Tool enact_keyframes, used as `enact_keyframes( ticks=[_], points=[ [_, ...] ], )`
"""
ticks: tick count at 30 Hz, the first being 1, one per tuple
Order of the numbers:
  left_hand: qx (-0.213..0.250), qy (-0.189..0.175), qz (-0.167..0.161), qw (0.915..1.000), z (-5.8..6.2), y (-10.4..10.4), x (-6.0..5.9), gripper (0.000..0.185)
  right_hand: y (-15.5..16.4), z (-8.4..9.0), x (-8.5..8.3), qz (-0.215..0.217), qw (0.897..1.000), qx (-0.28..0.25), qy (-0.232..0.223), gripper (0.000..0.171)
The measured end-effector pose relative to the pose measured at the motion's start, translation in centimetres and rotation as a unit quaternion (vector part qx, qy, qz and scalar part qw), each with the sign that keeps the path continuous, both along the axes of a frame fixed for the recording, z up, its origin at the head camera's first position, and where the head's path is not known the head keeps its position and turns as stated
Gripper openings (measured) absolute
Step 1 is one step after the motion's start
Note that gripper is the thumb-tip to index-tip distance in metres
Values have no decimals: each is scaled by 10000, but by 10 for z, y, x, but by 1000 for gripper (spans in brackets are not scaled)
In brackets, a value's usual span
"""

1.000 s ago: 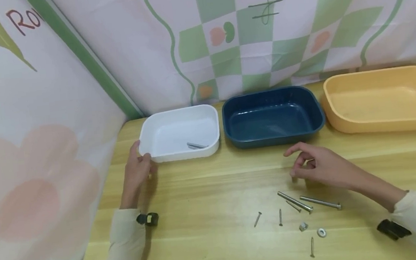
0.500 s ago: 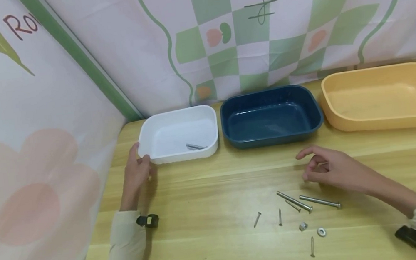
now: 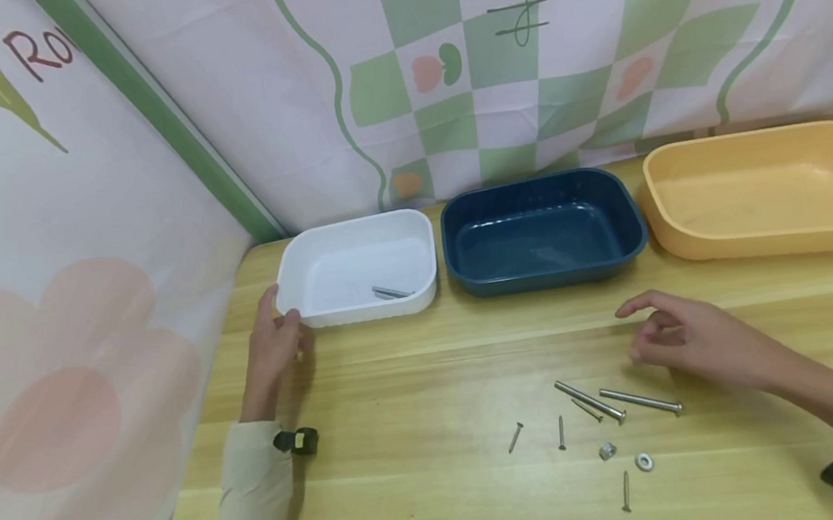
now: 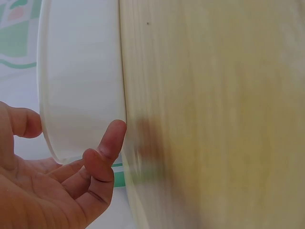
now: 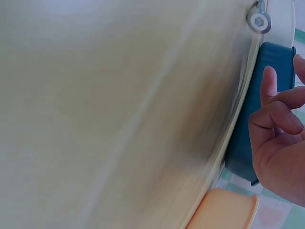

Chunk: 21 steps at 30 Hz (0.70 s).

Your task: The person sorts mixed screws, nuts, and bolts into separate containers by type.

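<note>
My right hand, loosely curled and empty, had drawn back from the navy plastic tray toward the long steel bolts; my left hand steadied the white plastic tray with straight fingers

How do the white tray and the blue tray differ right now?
The white tray holds a long bolt; the blue tray looks empty. The left hand touches the white tray's corner; no hand touches the blue tray. Both are shallow, rounded rectangles, side by side.
</note>
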State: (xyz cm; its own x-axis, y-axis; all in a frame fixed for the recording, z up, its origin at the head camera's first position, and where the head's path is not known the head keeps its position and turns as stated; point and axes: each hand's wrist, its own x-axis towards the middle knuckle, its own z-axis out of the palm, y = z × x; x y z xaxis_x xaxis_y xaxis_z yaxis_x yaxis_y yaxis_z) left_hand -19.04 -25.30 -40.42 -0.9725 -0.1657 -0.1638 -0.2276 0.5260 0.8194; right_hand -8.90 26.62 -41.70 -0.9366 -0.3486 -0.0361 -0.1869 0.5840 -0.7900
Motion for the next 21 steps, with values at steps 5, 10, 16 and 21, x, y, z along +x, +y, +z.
enact_keyframes(
  ticks=[5, 10, 16, 21],
  points=[
    [24, -58, 16, 10000, 0, 1, 0, 66, 11, -7, 9, -132, 9998, 6, 152, 57],
    [47, -71, 44, 10000, 1, 1, 2, 67, 15, -6, 17, -227, 9989, 184, 370, 80],
    [50, -24, 15, 10000, 2, 0, 2, 66, 12, -4, 25, -177, 9978, 521, 361, 82],
    [18, -70, 9, 10000, 1, 0, 1, 66, 7, -8, 28, -59, 9979, 562, 315, 79]
  ],
)
